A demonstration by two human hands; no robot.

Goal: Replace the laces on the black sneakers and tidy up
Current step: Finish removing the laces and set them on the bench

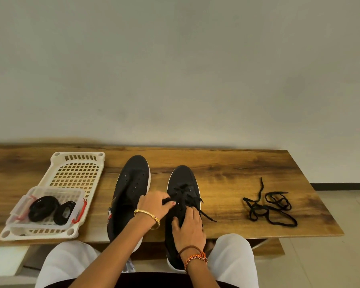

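The step in hand seems to be taking the old lace out of the right black canvas sneaker (182, 204); I judge it is best to loosen each crossing near the eyelets first and then draw the black flat lace (192, 199) out slowly, so it does not catch; the shoe should be kept steady on the brown wooden table (227, 169). The left hand (156, 206) lies over the tongue with curled fingers and appears to pinch a piece of lace; the right hand (188, 222) presses on the side of the same sneaker, fingers bent, and whether it grips lace I cannot tell. The left black sneaker (131, 190) stands just beside, its eyelets empty; one loose black lace (268, 206) lies well apart on the right; black coiled laces (43, 207) wait in the small clear plastic basket (19, 206).
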